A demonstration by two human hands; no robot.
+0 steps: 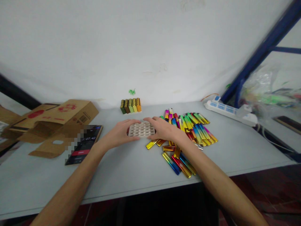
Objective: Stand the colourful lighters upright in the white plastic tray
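Observation:
A pale plastic tray point(141, 129) with rows of small slots lies in front of me on the table. My left hand point(121, 133) grips its left end, thumb at the near edge and fingers at the far edge. On the opposite end, my right hand point(162, 128) holds it the same way. Beside and partly under my right forearm spreads a loose pile of shiny multicoloured lighters point(188, 121). Several of them, such as a gold and blue lighter point(171, 163), lie nearer the front edge. Against the wall stands a block of lighters point(131, 105) in neat rows.
An opened cardboard box point(77, 113) lies at the left, with a phone point(82, 147) by its flap. A white power strip point(229, 111) with its cable lies at the right. Another dark phone-like object point(288, 124) and clear plastic bags point(263, 78) are farther right.

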